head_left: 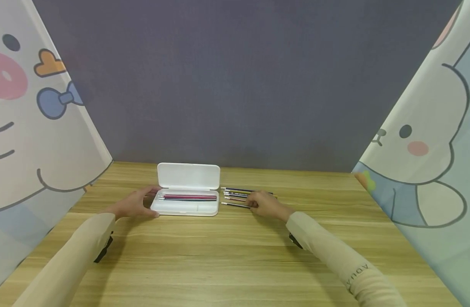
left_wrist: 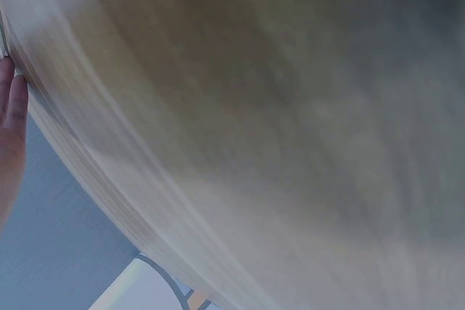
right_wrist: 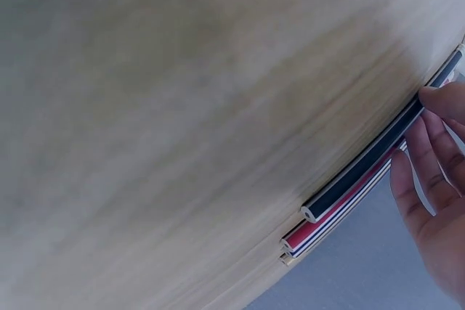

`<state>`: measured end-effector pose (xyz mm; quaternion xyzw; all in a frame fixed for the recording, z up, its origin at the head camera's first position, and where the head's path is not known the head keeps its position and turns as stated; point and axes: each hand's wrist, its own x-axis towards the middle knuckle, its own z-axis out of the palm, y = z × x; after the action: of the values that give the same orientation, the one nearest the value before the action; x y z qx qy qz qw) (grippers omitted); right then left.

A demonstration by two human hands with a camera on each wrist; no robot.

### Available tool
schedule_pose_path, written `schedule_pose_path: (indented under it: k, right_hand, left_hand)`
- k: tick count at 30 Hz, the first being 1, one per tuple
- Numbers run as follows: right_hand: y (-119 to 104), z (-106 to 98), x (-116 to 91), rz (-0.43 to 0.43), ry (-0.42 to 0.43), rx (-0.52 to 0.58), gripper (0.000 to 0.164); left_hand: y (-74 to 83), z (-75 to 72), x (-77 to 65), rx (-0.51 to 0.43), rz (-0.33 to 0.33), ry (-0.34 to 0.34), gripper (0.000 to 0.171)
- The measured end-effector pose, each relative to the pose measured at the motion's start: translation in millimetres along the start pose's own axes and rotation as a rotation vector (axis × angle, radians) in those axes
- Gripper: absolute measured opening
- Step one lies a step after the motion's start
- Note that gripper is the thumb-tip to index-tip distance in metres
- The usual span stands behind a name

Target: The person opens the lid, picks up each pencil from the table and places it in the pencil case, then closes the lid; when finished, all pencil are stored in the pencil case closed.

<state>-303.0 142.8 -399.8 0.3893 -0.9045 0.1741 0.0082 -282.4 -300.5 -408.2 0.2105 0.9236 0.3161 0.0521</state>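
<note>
A white pencil case (head_left: pixel 173 209) lies with its lid (head_left: pixel 188 176) raised; several red and dark pencils (head_left: pixel 188 198) are inside its back part. My left hand (head_left: pixel 136 202) holds the case's left end, thumb at the front corner and fingers at the back corner. To the right of the case, my right hand (head_left: pixel 267 204) pinches a dark pencil (right_wrist: pixel 363 165) between thumb and fingers. Beside it lie several other pencils (head_left: pixel 235 192), among them a red one (right_wrist: pixel 312 234), partly covered by the hand in the head view.
The wood-grain table (head_left: pixel 219 260) runs back to a dark grey panel (head_left: pixel 235 85). Cartoon-printed sheets stand at the left (head_left: pixel 24 149) and right (head_left: pixel 419 170) sides.
</note>
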Motion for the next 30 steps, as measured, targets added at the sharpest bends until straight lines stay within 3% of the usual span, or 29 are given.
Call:
schedule_pose_path:
  k: [12,19,30]
  right_hand:
    - [-0.9,-0.9,0.3,-0.012,0.005,0.004,0.02]
    - [-2.7,-8.7,6.1,0.004,0.003,0.007,0.02]
    - [-15.7,-21.8,25.4,-0.029,-0.01,-0.012,0.016]
  left_hand:
    - [3.6,-1.1,-1.3,-0.003,0.008,-0.002,0.086]
    - [3.0,0.0,-1.9,0.011,0.053,0.012,0.083]
    - [0.3,-0.1,0.1,-0.011,0.008,-0.008,0.086]
